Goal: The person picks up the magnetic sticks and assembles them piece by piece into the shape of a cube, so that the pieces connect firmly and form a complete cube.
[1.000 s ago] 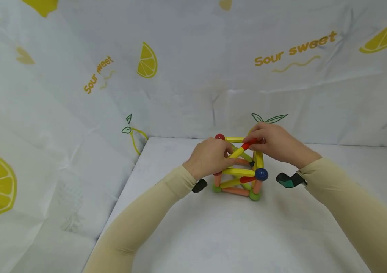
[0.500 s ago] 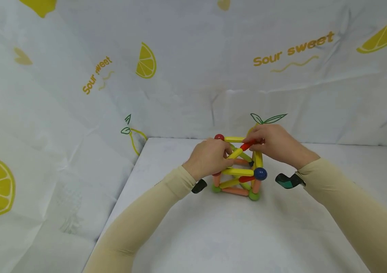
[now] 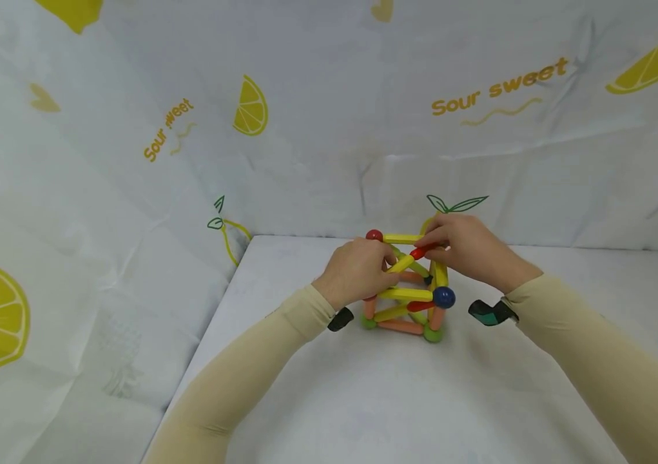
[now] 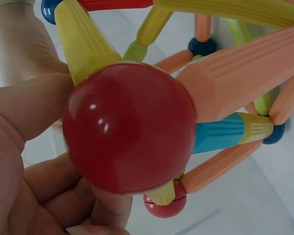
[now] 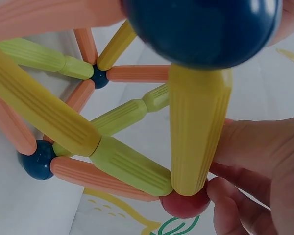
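Observation:
A cube-like frame of magnetic rods and balls stands on the table. Across its top runs a diagonal of a yellow rod [image 3: 403, 263] joined end to end with a red rod [image 3: 418, 253]. My left hand [image 3: 354, 272] is at the near left top corner and pinches the yellow rod. A large red ball [image 4: 130, 127] sits beside its thumb and fingers in the left wrist view. My right hand [image 3: 468, 248] pinches the red rod at the far right corner, partly covering it. In the right wrist view, its fingers lie beside a red ball [image 5: 186, 203]. A blue ball [image 3: 443, 297] marks the near right corner.
The frame's base has green balls [image 3: 432, 333] at the front and pink rods [image 3: 400, 326]. The white table [image 3: 363, 399] meets a lemon-print cloth [image 3: 317, 129] at the back and left. Dark wrist devices [image 3: 491, 312] hang by both sleeves.
The right hand has lowered very slightly at the red rod. Both hands keep their hold, and the frame stays in place. The head view shifts a little.

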### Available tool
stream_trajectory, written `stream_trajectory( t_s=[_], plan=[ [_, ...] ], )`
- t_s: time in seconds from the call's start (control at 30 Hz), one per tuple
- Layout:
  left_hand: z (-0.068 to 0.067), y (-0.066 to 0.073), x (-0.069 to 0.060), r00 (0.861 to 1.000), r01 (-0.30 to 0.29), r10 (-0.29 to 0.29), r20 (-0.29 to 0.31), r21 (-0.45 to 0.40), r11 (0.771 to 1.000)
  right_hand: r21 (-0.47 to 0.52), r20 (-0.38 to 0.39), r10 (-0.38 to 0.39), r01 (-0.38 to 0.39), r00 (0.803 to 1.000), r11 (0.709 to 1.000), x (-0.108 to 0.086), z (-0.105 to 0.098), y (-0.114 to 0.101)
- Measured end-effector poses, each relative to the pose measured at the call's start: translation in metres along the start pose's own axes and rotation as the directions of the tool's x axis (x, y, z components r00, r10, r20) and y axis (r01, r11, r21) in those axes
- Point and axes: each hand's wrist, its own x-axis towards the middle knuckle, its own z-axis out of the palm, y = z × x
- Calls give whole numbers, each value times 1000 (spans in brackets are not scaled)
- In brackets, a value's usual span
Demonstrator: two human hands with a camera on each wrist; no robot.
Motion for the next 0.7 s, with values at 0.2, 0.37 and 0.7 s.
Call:
stream_trajectory(
  t_s=[0.2,0.37,0.7],
  plan=[
    [2,-6,-7,997,-27,24,-69,-45,999,42,-78,112,-109,991,993,-13,-1,-1],
    [5,-15,-31,979,-102,80,-188,-115,988,119,-209,187,-165,960,979,-47,11,-8],
    [-7,-2,-1,974,-217,224,-31,149,965,161,-315,117,-69,942,985,-83,48,-30]
  ],
)
